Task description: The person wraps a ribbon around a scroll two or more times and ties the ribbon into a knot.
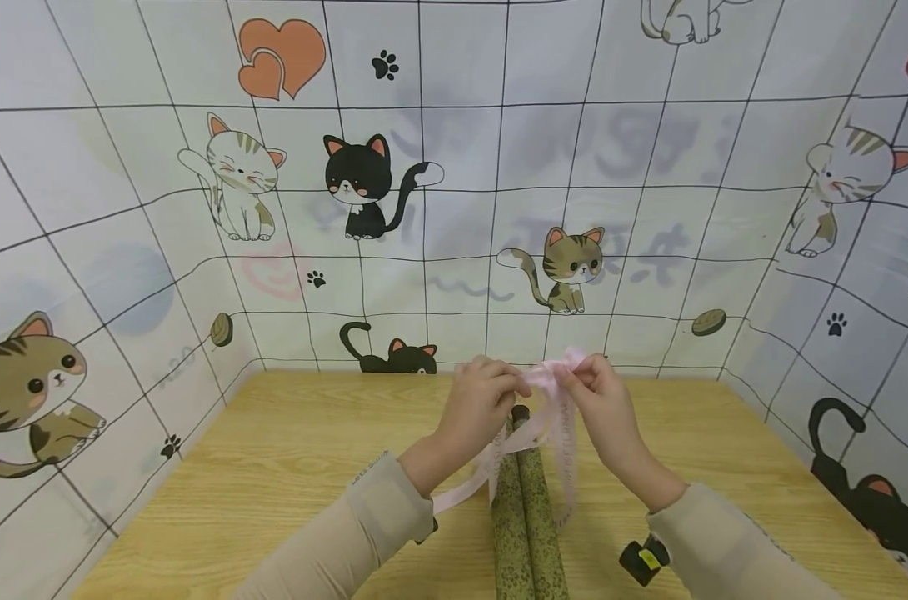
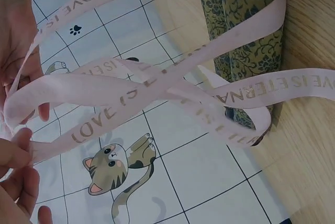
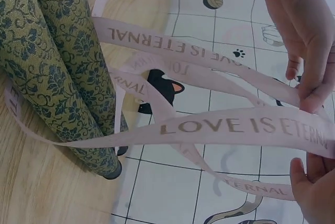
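Two long rolls covered in green cloth with a dark floral pattern lie side by side, pointing away from me; dark ends show in the right wrist view. A pale pink ribbon printed "LOVE IS ETERNAL" runs in loops and loose tails about the rolls. Beyond their far end, my left hand pinches the ribbon between thumb and fingers. Close by on the right, my right hand pinches another part of it. The gathered ribbon spans between both hands, raised above the table; whether it is knotted I cannot tell.
The wood-grain table extends on both sides of the rolls. A cloth wall with a grid and cartoon cats stands behind and at both sides. A small black object with a yellow mark appears beside the right sleeve.
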The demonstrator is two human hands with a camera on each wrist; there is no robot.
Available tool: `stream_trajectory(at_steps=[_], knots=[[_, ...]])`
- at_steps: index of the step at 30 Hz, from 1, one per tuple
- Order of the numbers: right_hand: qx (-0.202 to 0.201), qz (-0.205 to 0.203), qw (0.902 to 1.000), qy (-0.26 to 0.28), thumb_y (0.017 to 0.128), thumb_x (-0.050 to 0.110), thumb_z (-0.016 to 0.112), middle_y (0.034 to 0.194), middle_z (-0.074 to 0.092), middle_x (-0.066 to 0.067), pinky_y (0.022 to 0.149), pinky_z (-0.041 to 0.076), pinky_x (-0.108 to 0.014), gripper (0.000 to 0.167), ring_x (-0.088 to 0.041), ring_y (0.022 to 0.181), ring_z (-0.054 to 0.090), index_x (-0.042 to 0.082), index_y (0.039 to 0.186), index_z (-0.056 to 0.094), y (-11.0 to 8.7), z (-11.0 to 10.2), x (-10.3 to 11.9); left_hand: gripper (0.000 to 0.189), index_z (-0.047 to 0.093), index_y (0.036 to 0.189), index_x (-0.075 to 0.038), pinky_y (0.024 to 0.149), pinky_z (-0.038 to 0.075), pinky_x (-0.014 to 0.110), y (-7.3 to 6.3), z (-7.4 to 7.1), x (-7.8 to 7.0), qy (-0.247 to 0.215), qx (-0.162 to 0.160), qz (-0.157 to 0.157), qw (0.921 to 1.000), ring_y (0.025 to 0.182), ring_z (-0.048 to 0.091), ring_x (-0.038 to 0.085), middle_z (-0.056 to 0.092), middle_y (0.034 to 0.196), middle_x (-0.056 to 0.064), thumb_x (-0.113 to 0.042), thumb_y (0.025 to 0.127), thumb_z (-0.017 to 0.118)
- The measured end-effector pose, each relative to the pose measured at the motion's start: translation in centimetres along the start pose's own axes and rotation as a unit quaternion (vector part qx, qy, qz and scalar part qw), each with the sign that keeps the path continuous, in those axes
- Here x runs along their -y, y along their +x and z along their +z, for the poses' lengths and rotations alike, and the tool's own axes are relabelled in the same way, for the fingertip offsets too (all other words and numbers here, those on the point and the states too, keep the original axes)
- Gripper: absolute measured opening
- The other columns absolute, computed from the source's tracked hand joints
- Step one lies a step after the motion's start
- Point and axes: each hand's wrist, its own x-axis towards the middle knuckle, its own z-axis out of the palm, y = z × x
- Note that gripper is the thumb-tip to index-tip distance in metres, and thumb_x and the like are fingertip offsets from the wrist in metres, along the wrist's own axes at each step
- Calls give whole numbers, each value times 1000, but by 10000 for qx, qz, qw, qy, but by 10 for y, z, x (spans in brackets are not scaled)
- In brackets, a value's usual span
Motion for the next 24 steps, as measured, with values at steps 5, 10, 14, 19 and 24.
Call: stream_trajectory(at_steps=[5, 10, 14, 19, 24], knots=[[190, 406, 9950, 891, 93, 10, 58, 69, 61, 5, 74, 47, -22, 17, -8, 69, 57, -2, 88, 46, 0, 0, 1, 18, 74, 94, -11, 79, 42, 31, -2, 3, 2, -571, 212, -221, 9979, 91, 56, 16, 65, 102, 0, -7, 90, 57], [288, 659, 9877, 1389, 91, 5, 58, 71, 66, 7, 79, 48, -22, 13, -8, 73, 63, 2, 86, 47, 0, 1, 3, 38, 70, 105, -4, 80, 48, 25, -3, 5, 2, -2238, 936, -1025, 9647, 104, 56, 17, 60, 113, 3, -28, 101, 41], [233, 602, 9907, 1196, 91, 8, 60, 74, 67, 8, 78, 48, -23, 15, -9, 77, 63, 2, 88, 46, -3, 1, 4, 40, 71, 104, -4, 84, 47, 27, -4, 4, 2, -2783, 1218, -1327, 9434, 110, 54, 16, 60, 117, 2, -36, 98, 46], [-56, 640, 9922, 1069, 90, 14, 63, 79, 66, 11, 82, 45, -23, 19, -9, 84, 60, 3, 92, 48, -6, 2, 4, 27, 72, 94, -4, 84, 47, 27, -6, 2, 3, -3139, 1447, -1337, 9288, 113, 52, 18, 58, 121, 4, -28, 92, 60], [-515, 666, 9914, 1000, 91, 24, 62, 92, 63, 11, 87, 41, -23, 24, -9, 93, 55, 3, 96, 51, -5, 0, 1, 24, 71, 91, -7, 80, 46, 32, -9, -3, 10, -3514, 1497, -1760, 9073, 104, 52, 16, 56, 119, 1, -27, 93, 59]])
